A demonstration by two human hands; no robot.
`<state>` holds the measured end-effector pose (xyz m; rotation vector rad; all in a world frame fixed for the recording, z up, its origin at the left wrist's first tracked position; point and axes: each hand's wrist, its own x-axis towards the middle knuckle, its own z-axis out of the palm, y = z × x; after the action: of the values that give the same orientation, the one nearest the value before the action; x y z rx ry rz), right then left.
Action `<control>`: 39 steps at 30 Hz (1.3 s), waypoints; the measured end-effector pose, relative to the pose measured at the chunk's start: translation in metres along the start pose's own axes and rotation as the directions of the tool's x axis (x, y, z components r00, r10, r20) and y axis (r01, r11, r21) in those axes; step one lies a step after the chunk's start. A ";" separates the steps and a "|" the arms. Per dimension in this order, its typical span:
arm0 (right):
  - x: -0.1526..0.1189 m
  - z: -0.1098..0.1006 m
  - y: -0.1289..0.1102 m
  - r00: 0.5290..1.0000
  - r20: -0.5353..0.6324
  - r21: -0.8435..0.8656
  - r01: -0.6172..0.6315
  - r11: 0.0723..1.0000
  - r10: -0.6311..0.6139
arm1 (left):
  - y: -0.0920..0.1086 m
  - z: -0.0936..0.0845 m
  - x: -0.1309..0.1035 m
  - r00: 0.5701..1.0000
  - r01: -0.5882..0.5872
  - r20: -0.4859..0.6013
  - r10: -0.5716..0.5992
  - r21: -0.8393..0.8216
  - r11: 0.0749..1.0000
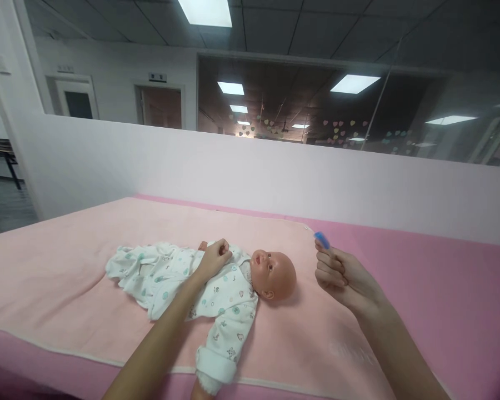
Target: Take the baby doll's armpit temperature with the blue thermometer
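A baby doll (274,276) lies on its back on a peach mat, head to the right, dressed in white clothes (227,289) with green and grey prints. Over the doll's chest is my left hand (215,259), its fingers curled in; whatever they may hold is hidden. To the right of the doll's head, my right hand (337,275) is raised above the mat. Between its thumb and index finger it pinches a small blue piece (322,240), too blurred to name; the other fingers are folded. One sleeve of the doll stretches toward the near edge.
The peach mat (79,266) covers much of a pink padded surface (450,289). Behind it stands a low white wall (250,169) with a glass pane above, reflecting ceiling lights. A dark-legged table (11,166) stands far left.
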<state>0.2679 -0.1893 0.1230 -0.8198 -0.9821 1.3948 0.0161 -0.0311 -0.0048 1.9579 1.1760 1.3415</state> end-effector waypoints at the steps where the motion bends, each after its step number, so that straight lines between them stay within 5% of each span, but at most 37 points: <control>1: 0.001 0.000 0.002 1.000 -0.009 -0.019 0.013 1.000 -0.013 | 0.000 0.000 0.000 1.000 -0.002 -0.005 0.002 0.001 1.000; 6: 0.009 0.003 0.009 0.981 -0.126 -0.347 0.097 0.933 -0.148 | 0.002 0.000 -0.001 0.999 -0.011 0.036 0.013 -0.043 0.999; 11: 0.011 0.001 0.002 0.985 -0.097 -0.258 0.112 0.960 -0.141 | 0.001 0.000 0.000 0.998 -0.048 0.050 0.050 -0.047 0.998; 14: 0.011 0.001 0.009 0.952 -0.141 -0.508 0.165 0.846 -0.270 | 0.003 0.000 0.000 0.997 -0.059 0.052 0.061 -0.056 0.997; 17: 0.007 0.001 0.029 0.832 -0.099 -0.789 0.269 0.552 -0.547 | 0.009 -0.002 -0.002 0.996 -0.075 0.040 0.079 -0.096 0.993; 19: 0.001 0.001 0.047 0.691 0.022 -0.889 0.345 0.303 -0.722 | 0.012 -0.004 -0.003 0.995 -0.080 0.042 0.087 -0.141 0.987; 21: -0.007 -0.002 0.067 0.524 0.265 -0.912 0.408 -0.035 -0.809 | 0.016 -0.007 -0.004 0.995 -0.062 0.071 0.076 -0.182 0.981; 24: -0.017 -0.009 0.097 0.357 0.743 -0.663 0.507 -0.551 -0.566 | 0.020 -0.011 -0.005 0.976 -0.018 0.207 0.062 -0.208 0.978; 26: -0.020 -0.015 0.117 0.317 0.885 -0.464 0.551 -0.693 -0.341 | 0.023 -0.013 -0.007 0.945 0.008 0.321 0.058 -0.200 0.980; 29: -0.020 -0.023 0.144 0.394 0.897 -0.409 0.573 -0.710 -0.198 | 0.026 -0.019 -0.009 0.896 0.031 0.441 0.044 -0.161 0.987; 33: -0.018 -0.028 0.158 0.643 0.758 -0.572 0.575 -0.585 -0.109 | 0.029 -0.025 -0.011 0.868 0.076 0.497 0.006 -0.144 0.987; 36: -0.010 -0.021 0.145 0.762 0.647 -0.716 0.596 -0.363 -0.023 | 0.028 -0.026 -0.011 0.869 0.110 0.494 -0.022 -0.150 0.983; 39: 0.009 -0.004 0.121 0.823 0.567 -0.822 0.564 -0.080 -0.023 | 0.027 -0.025 -0.011 0.872 0.099 0.489 -0.006 -0.165 0.981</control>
<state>0.2218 -0.1750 0.0113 -1.2001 -2.4876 0.0851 0.0018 -0.0557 0.0206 1.9509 0.8188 0.8165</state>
